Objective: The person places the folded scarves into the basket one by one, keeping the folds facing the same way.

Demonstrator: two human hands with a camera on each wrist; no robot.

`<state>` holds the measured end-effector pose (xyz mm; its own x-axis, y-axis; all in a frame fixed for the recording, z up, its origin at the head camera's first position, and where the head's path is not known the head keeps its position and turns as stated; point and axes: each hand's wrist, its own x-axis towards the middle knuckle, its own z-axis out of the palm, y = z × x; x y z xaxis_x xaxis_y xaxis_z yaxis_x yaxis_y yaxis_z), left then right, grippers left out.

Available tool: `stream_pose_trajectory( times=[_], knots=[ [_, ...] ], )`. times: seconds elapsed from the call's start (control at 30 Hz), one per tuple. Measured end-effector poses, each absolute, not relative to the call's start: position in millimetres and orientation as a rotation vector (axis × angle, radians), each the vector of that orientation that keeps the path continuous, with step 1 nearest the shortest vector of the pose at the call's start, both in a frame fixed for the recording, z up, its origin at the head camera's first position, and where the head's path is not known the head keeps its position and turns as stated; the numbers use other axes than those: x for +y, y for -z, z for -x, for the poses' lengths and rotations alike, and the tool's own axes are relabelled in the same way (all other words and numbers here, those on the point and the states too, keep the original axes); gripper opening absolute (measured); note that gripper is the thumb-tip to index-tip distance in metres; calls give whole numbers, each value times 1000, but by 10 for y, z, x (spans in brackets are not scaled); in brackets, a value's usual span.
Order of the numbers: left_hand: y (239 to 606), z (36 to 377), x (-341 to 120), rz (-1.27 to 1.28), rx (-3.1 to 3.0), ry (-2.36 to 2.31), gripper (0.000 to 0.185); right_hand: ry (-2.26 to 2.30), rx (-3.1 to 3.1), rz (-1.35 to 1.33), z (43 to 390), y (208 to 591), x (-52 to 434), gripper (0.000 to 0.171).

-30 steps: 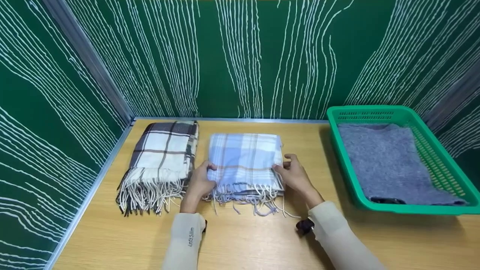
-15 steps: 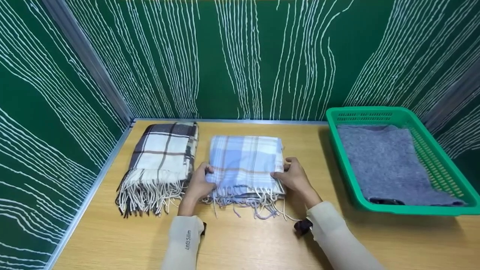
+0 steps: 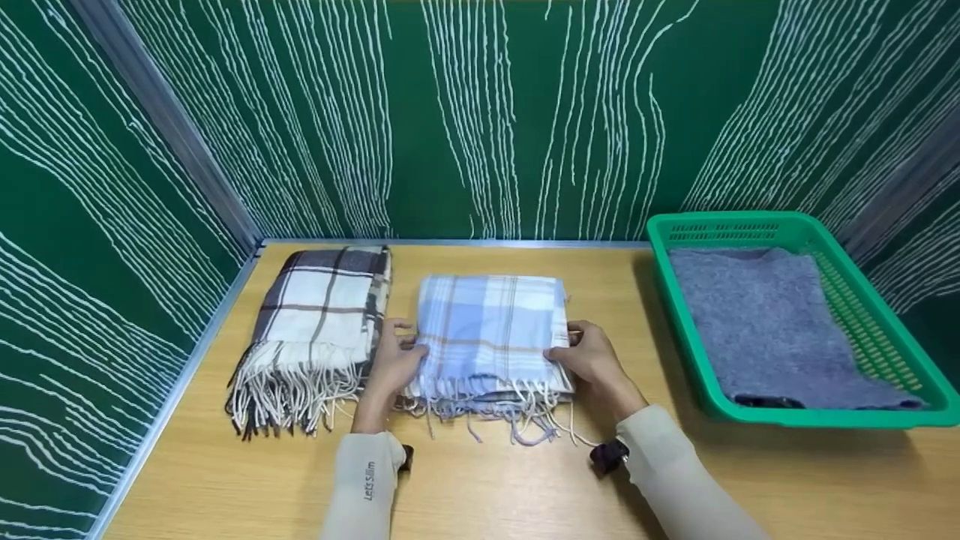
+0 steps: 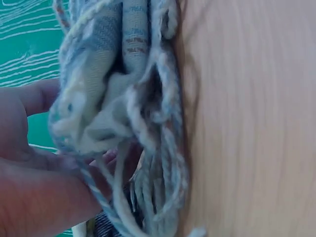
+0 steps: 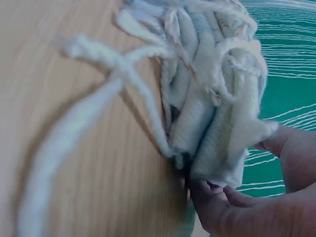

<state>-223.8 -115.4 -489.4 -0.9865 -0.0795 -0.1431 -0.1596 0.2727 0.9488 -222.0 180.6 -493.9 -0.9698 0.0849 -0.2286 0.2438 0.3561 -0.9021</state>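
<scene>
The folded blue plaid scarf (image 3: pixel 489 334) lies in the middle of the tabletop (image 3: pixel 480 480), fringe toward the near edge. The left hand (image 3: pixel 391 365) grips its left side and the right hand (image 3: pixel 592 358) its right side, each with the thumb on top and the fingers curled under the stacked layers, as the wrist views show.

This is soft woven cloth, light and limp, folded into several loose layers. It will likely sag in the middle and the layers may slide apart if lifted from one edge only, so a hold at both sides, pinching right through the whole stack, looks the sound one. The fringe (image 3: pixel 510 409) is loose yarn and would be a poor place to hold; strands trail onto the wood.

Just left of it lies a folded cream and brown plaid scarf (image 3: pixel 319 319), close beside but seemingly not touching. Well apart to the right stands a green plastic basket (image 3: pixel 919 379) with a grey fuzzy cloth (image 3: pixel 757 322) laid flat inside.

The tabletop is smooth pale wood, offering little grip on cloth. Green walls with white wavy lines (image 3: pixel 480 112) close it in at the left, far and right.
</scene>
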Motion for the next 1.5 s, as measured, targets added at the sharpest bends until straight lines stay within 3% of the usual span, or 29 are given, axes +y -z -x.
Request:
stream_pose_trajectory(
  times=[0.13,0.7,1.5],
  knots=[
    [4879,2227,-1183,269,2397,-1848,50,1798,2359,-308,2202,4923,1800,60],
    [4860,2194,-1218,332,2284,-1887,42,1905,2209,-243,2107,4906,1863,62],
    [4818,2201,-1143,262,2262,-1972,51,1906,2337,-208,2047,4870,1897,58]
  ],
)
